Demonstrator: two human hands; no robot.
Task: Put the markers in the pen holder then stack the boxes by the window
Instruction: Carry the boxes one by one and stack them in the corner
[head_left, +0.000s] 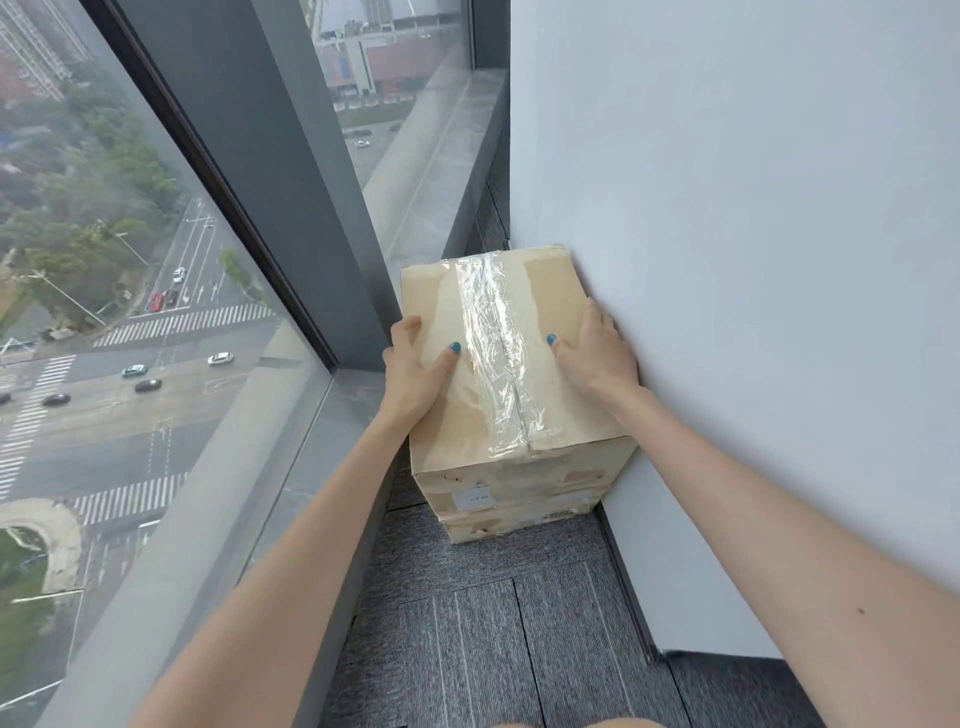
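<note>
A stack of taped cardboard boxes stands on the carpet in the corner between the window sill and the white wall. The top box has clear tape running down its lid. Two lower boxes show beneath it, slightly offset. My left hand grips the top box's left edge, thumb on the lid. My right hand holds its right edge against the wall, thumb on the lid. No markers or pen holder are in view.
A large window with a dark frame post runs along the left, above a grey stone sill. The white wall closes the right side. Grey carpet tiles cover the floor in front of the stack.
</note>
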